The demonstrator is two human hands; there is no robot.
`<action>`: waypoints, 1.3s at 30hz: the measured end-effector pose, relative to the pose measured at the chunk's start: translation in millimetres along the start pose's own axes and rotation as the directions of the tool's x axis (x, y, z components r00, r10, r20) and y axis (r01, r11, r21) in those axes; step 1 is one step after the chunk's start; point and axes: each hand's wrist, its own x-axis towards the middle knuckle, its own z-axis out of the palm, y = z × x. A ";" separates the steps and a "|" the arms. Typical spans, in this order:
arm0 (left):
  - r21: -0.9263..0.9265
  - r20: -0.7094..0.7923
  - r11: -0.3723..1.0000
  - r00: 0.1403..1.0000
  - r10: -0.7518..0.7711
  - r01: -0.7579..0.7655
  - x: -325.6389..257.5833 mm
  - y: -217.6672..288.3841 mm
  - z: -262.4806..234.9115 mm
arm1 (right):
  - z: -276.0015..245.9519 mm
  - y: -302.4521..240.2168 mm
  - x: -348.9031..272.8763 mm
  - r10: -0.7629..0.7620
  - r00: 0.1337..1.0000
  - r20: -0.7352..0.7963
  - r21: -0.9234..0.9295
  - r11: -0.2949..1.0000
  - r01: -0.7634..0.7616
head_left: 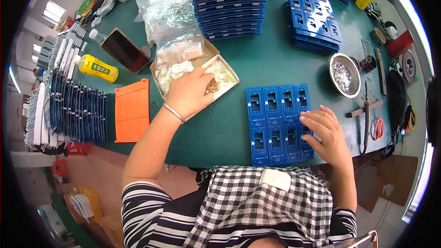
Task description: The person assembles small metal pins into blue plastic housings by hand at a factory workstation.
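My left hand (190, 93) reaches into a shallow cardboard box (232, 71) of small loose parts. Its fingers are bent down in a pinch over copper-coloured bits; what they hold, if anything, is too small to make out. A blue circuit board panel (271, 125) lies flat before me, with rows of rectangular cutouts. At its right edge rests my right hand (327, 135), fingers stretched and apart, covering part of the last column. Between the hands and just left of the box lies an orange plastic plate (132, 111).
Tall stacks of blue panels (229, 9) stand at the back, another stack (314, 20) farther right. Right of the panel are a metal bowl (357, 85) of small shiny parts, a soldering iron (367, 105) and scissors (377, 129). At left lie a phone (124, 50) and yellow bottle (97, 69).
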 end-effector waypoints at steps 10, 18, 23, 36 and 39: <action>0.148 -0.085 0.970 0.975 0.205 -0.191 30.8 -10.0 11.5 | 18.1 -16.2 -36.3 0.100 0.993 -0.059 -0.087 0.991 -0.105; 0.114 -0.178 0.961 0.946 0.271 -0.254 31.6 -31.5 21.0 | 55.9 -8.7 -37.1 0.419 0.886 -0.199 -0.201 0.867 -0.456; -0.021 -0.101 0.972 0.967 0.232 -0.236 26.0 -33.4 12.5 | 58.5 3.3 -16.0 0.439 0.896 -0.068 -0.245 0.863 -0.441; -0.300 -0.049 0.930 0.970 -0.237 0.212 -21.2 -49.3 -20.7 | 63.0 20.7 -7.4 0.346 0.938 -0.031 -0.236 0.909 -0.344; -0.311 0.084 0.938 0.987 -0.134 0.154 -58.9 -35.6 -18.1 | 64.3 23.1 -7.7 0.357 0.933 -0.038 -0.229 0.906 -0.356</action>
